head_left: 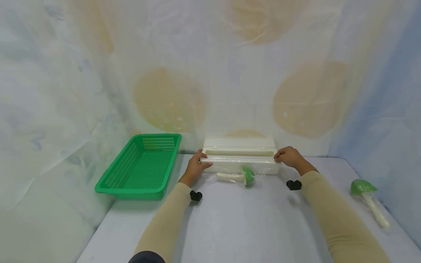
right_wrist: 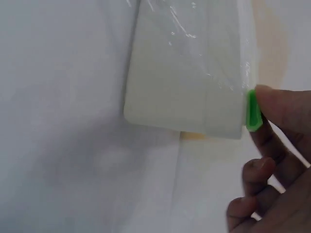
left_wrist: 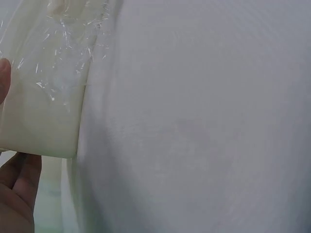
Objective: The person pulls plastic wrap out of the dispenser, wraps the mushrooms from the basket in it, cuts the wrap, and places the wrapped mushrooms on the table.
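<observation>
A white cling film dispenser (head_left: 270, 168) stands at the back of the table with its lid raised. My left hand (head_left: 196, 166) grips its left end, thumb on the front and fingers around the end. At the opposite end, my right hand (head_left: 291, 157) pinches a small green slider tab (right_wrist: 253, 110) between thumb and forefinger; the other fingers curl loosely below. Clear film (left_wrist: 53, 63) hangs over the dispenser's front. Before the dispenser lies a mushroom-shaped item (head_left: 248, 176) with a green cap and white stem, with film around it.
A green plastic basket (head_left: 138, 190) stands at the table's left. Near the right edge lies another green-capped, white-stemmed item (head_left: 363, 186), wrapped in clear film. A patterned curtain (head_left: 236, 87) hangs close behind the dispenser and along both sides.
</observation>
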### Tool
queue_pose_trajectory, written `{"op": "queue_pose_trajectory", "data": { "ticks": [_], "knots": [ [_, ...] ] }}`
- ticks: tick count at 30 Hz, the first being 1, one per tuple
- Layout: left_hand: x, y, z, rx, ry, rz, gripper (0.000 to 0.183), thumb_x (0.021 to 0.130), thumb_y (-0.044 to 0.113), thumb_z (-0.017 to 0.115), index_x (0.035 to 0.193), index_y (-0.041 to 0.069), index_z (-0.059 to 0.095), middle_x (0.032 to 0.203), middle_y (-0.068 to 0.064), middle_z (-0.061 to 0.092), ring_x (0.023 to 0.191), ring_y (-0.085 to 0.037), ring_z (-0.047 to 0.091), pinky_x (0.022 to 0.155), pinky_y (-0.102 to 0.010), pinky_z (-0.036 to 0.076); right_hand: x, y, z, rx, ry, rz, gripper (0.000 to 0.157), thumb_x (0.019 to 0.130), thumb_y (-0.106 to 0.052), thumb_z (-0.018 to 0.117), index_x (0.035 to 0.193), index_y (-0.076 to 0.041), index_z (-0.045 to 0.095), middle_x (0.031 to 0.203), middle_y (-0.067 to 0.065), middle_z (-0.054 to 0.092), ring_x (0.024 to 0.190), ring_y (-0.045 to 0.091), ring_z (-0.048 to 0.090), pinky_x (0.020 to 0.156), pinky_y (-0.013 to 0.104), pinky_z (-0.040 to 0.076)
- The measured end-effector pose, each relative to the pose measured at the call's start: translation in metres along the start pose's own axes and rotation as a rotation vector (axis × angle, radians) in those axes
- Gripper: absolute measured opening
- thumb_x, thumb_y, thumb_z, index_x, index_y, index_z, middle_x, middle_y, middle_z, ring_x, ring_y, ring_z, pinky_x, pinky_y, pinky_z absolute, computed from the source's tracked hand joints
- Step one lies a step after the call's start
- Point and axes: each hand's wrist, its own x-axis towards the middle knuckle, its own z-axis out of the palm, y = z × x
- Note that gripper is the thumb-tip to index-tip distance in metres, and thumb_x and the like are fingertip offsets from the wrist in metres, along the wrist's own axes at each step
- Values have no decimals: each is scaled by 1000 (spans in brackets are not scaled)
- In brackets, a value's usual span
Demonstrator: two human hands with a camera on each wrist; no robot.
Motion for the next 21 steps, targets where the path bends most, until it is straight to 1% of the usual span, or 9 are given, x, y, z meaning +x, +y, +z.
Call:
{"op": "queue_pose_trajectory", "data": {
  "ticks": [2, 4, 6, 8, 10, 13, 15, 17, 21],
  "knots": [
    [0, 4, -1, 15, -12, -7, 31, 83, 18, 79, 104, 9, 58, 154, -10, 33, 134, -35, 38, 104, -47, 37, -1, -1, 5, -29, 3, -33, 23, 95, -13, 60, 111, 2, 68, 119, 24, 60, 112, 45, 52, 87, 55, 45],
    [-1, 6, -2, 39, -21, -13, 40, 83, 17, 79, 117, 10, 58, 155, -11, 30, 133, -36, 40, 104, -47, 37, -2, -3, 14, -101, 12, -101, 26, 95, -17, 63, 114, 0, 68, 122, 23, 59, 114, 45, 50, 91, 57, 42],
    [-1, 7, 0, 91, -16, -2, 54, 82, 19, 80, 129, 12, 54, 156, -13, 27, 130, -35, 43, 103, -46, 39, -4, -2, 22, -177, 55, -175, 27, 92, -19, 68, 113, -3, 70, 122, 21, 59, 115, 44, 49, 94, 58, 40],
    [-1, 5, 0, 166, 13, 24, 64, 81, 21, 82, 136, 15, 50, 153, -14, 29, 127, -34, 46, 101, -45, 41, -2, -1, 31, -242, 126, -253, 25, 89, -18, 73, 109, -3, 72, 116, 17, 63, 112, 41, 52, 93, 56, 41],
    [-4, 4, 1, 245, 57, 54, 62, 78, 26, 84, 131, 16, 52, 147, -15, 34, 120, -34, 51, 96, -44, 45, -2, 0, 38, -281, 215, -326, 18, 85, -12, 76, 101, -3, 74, 106, 13, 67, 102, 36, 56, 87, 51, 46],
    [-10, 6, 2, 347, 113, 128, 45, 77, 28, 85, 111, 15, 59, 131, -11, 42, 108, -32, 53, 86, -44, 48, -5, -1, 46, -301, 313, -402, 10, 81, -5, 78, 90, -3, 75, 93, 7, 69, 90, 29, 59, 79, 45, 49],
    [-15, 9, 1, 381, 135, 183, 31, 78, 27, 84, 99, 16, 63, 121, -8, 43, 102, -29, 52, 78, -43, 49, -8, -4, 51, -271, 328, -408, 7, 83, -4, 76, 89, -4, 74, 92, 7, 69, 88, 29, 60, 77, 45, 50],
    [-19, 11, -1, 405, 139, 242, 20, 80, 24, 82, 91, 16, 67, 113, -4, 44, 96, -25, 51, 73, -39, 48, -10, -7, 57, -216, 323, -382, 8, 85, -4, 74, 94, -3, 73, 94, 8, 70, 90, 29, 62, 78, 45, 50],
    [-23, 13, -1, 391, 94, 293, 11, 85, 18, 78, 90, 14, 69, 106, 0, 52, 94, -21, 55, 77, -36, 48, -10, -13, 67, -84, 293, -284, 15, 95, -7, 63, 110, -5, 66, 106, 12, 68, 97, 32, 63, 80, 48, 50]
  ]
}}
